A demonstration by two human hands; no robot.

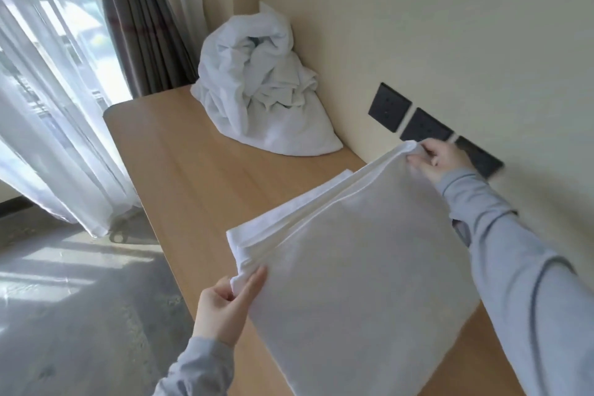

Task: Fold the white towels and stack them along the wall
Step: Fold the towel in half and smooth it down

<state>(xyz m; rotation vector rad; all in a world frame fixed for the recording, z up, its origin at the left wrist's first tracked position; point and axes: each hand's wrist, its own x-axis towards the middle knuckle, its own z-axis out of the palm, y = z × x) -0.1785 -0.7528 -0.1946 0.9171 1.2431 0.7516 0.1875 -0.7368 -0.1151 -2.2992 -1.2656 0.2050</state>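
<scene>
A white towel (353, 267), doubled over in layers, is held up over the near part of a long wooden table (180, 151). My left hand (225, 309) pinches its near-left corner. My right hand (440, 161) pinches the far corner close to the wall. The towel's lower part hangs toward the tabletop and hides the surface beneath it. At the table's far end a crumpled heap of white towels (257, 90) leans against the cream wall (450, 26).
Three black wall sockets (390, 106) sit low on the wall just behind my right hand. Sheer white curtains (48, 106) and a dark drape (138, 26) hang at the window on the left. Grey floor lies beside the table's left edge.
</scene>
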